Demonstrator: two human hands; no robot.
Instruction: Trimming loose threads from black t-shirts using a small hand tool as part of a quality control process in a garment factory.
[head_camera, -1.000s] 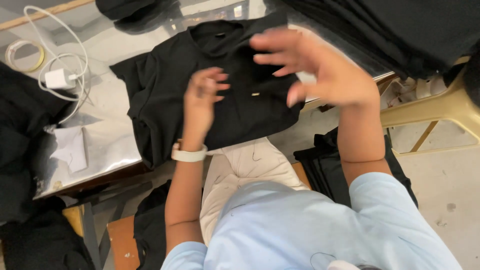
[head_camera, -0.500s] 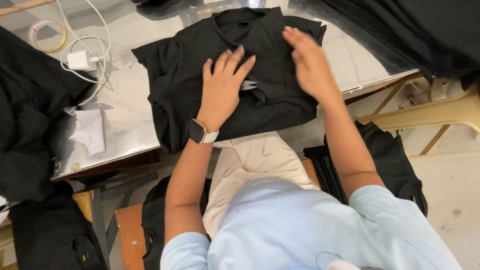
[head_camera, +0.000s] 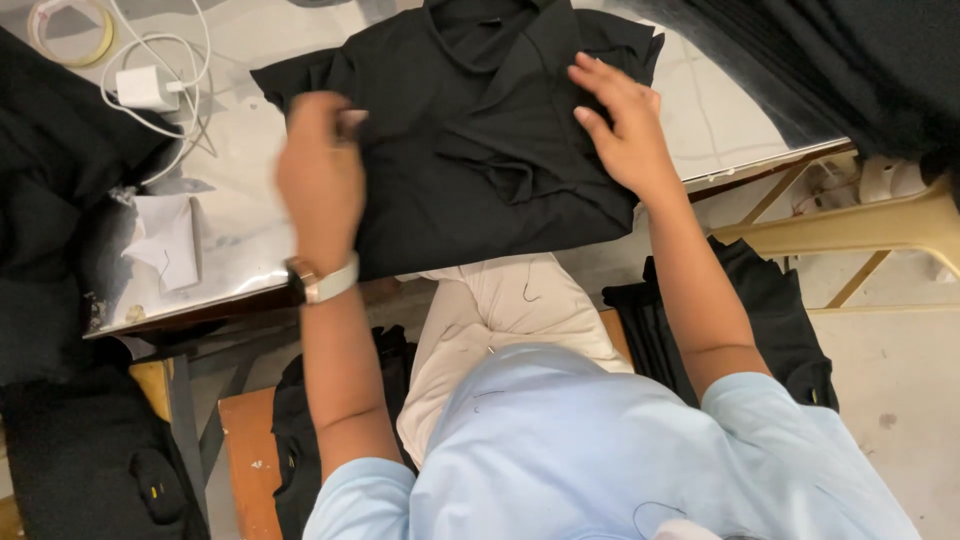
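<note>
1. Your left hand (head_camera: 320, 180) is hovering blurred over the left part of the black shirt (head_camera: 470, 130); can't tell if it's gripping cloth.
2. Your right hand (head_camera: 620, 125) is lying flat, fingers spread, pressing on the shirt's right side, gripping nothing.
3. The shirt is lying partly folded on the table (head_camera: 740, 110), collar at the far edge.
4. A white charger (head_camera: 145, 88) with cable and a tape roll (head_camera: 70, 30) are sitting on the table's left; more black cloth (head_camera: 840, 60) is lying on the right.
</note>
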